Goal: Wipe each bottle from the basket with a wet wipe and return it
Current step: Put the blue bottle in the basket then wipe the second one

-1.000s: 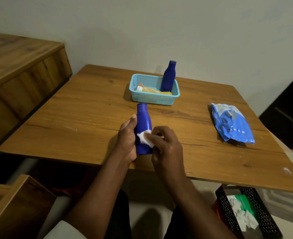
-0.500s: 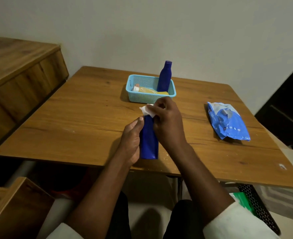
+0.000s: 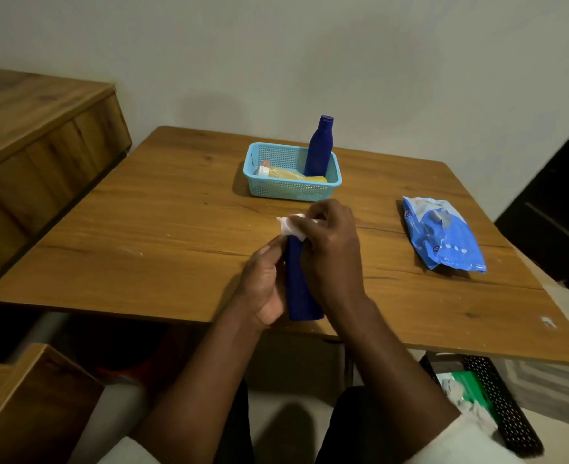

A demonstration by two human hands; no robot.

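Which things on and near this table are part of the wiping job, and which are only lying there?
Part of the job:
- blue bottle in hand
- wet wipe
- basket
- upright blue bottle
- yellow bottle
- wipes pack
- left hand
- right hand

Lying about:
- black bin
- wooden cabinet

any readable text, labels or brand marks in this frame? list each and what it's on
None can be read.
Wipes pack: white print and a row of dots, too blurred to read.
Yellow bottle in the basket: pale markings, unreadable.
Blue bottle in the basket and blue bottle in the hands: no label visible.
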